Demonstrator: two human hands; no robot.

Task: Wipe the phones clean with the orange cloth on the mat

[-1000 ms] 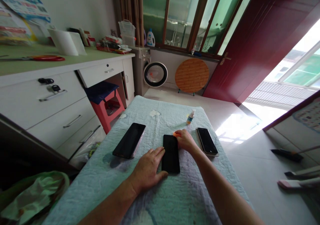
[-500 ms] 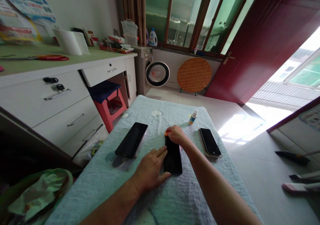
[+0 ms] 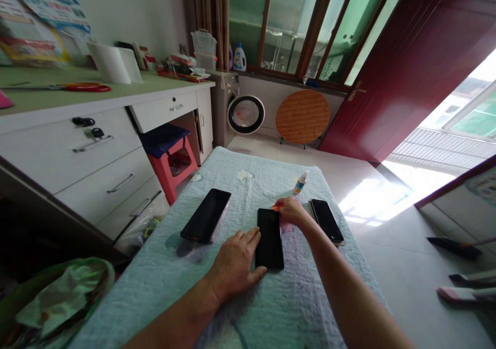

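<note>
A black smartphone (image 3: 270,240) lies face up on the quilted cloth. My left hand (image 3: 235,261) steadies it, with fingertips on its left edge and the thumb at its lower left corner. Pinched in my right hand (image 3: 291,210) is a small orange piece (image 3: 276,207), mostly hidden by the fingers, at the phone's top right corner. To the left, a larger dark-screened device (image 3: 206,216) rests raised on something thin. Another smartphone (image 3: 327,220) lies on a pale thin object beyond my right forearm. A small spray bottle (image 3: 300,182) stands behind my right hand.
The light blue quilted cloth (image 3: 232,176) covers the table. On the left are a white drawer desk (image 3: 106,158), a red stool (image 3: 170,168) and a lined bin (image 3: 104,274). A washing machine (image 3: 223,109) with its door open and a round wooden tabletop (image 3: 303,116) are behind.
My right hand has moved right with the orange piece, from the phone's top left to its top right corner. My left hand stays against the phone. The view has shifted slightly.
</note>
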